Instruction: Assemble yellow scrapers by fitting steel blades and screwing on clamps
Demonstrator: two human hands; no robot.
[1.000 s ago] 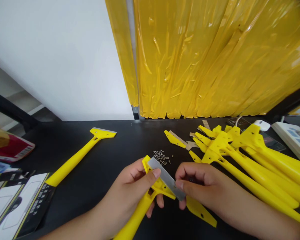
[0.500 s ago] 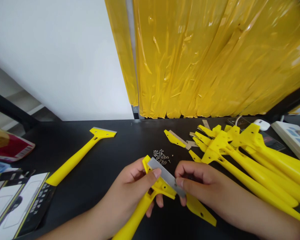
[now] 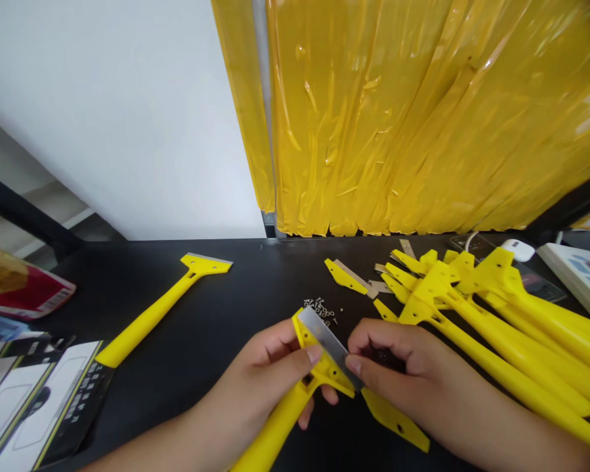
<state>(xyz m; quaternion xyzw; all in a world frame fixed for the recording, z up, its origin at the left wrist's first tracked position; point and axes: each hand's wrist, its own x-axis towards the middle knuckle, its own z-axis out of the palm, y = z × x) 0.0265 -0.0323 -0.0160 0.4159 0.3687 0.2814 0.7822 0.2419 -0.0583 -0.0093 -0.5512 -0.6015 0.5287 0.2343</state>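
Observation:
My left hand (image 3: pixel 270 373) grips the head end of a yellow plastic scraper (image 3: pixel 285 413), its thumb pressing on a steel razor blade (image 3: pixel 329 347) that lies across the scraper head. My right hand (image 3: pixel 403 373) pinches the blade's near end between thumb and fingers. Something dark shows inside the curl of those fingers, too shadowed to name. A yellow plastic blade cover (image 3: pixel 396 419) lies on the table just below my right hand. A small heap of screws (image 3: pixel 319 309) sits just beyond my left hand, partly hidden by the blade.
On the black table (image 3: pixel 142 419), a heap of yellow scrapers (image 3: pixel 511 341) fills the right side, with loose blades (image 3: pixel 351 272) and a cover (image 3: pixel 344 276) beyond. A lone scraper (image 3: pixel 162 314) lies left, beside printed cards (image 3: pixel 29 406). Yellow plastic sheeting (image 3: pixel 398 118) hangs behind.
My hands and the blade have shifted only slightly, with the blade now lying a little closer to the scraper head. The whole view has moved slightly.

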